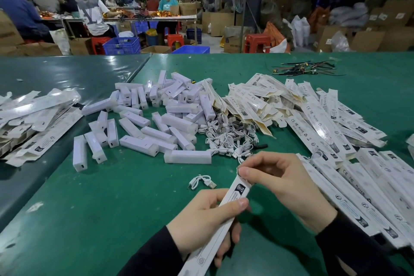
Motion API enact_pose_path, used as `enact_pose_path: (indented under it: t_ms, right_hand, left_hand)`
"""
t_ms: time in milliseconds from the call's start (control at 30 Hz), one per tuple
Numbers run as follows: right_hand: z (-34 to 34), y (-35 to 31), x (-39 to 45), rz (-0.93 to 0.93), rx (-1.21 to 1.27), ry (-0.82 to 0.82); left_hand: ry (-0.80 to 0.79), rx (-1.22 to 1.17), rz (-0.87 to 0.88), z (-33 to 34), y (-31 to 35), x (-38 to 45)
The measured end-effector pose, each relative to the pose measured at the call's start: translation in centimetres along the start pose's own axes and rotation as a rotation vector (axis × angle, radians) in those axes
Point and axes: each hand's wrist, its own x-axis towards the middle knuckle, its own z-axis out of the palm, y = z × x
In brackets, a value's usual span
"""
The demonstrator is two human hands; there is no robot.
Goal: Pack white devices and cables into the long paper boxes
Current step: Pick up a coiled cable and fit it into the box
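My left hand (pixel 201 217) grips a long white paper box (pixel 235 195) around its middle, tilted up to the right. My right hand (pixel 284 184) pinches the box's top end flap with thumb and forefinger. One coiled white cable (pixel 201 182) lies loose on the green table just left of the box top. Several white devices (pixel 156 116) are heaped in the table's middle. A tangle of white cables (pixel 228 139) sits right of them. What is inside the held box is hidden.
Flat unfolded boxes (pixel 280 101) are piled at the right, with closed long boxes (pixel 363 186) stacked along the right edge. Another box pile (pixel 33 123) lies far left. Dark wires (pixel 302 68) lie at the back. People work at a distant table (pixel 134 15).
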Motion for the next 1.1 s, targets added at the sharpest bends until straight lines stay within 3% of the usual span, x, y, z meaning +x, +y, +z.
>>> enact_pose_path:
  t_ms: [433,600,867,1000,1100]
  right_hand:
    - [0.1,-0.3,-0.1,-0.025,-0.078,-0.038]
    - [0.0,0.3,0.2,-0.011,-0.133,0.105]
    - [1.1,0.2,-0.2,0.077,-0.165,-0.129]
    - [0.7,0.1,0.0,0.026,-0.103,0.000]
    - [0.8,-0.1,-0.1,-0.001,-0.086,0.002]
  left_hand:
    - [0.034,-0.064,0.068,0.1,-0.1,0.2]
    - [0.021,-0.060,0.081,0.2,-0.2,0.4]
    - [0.080,-0.096,0.094,-0.1,-0.3,0.7]
    - [0.125,-0.234,0.120,0.0,0.1,0.9]
    - [0.139,-0.259,0.207,0.1,0.2,0.6]
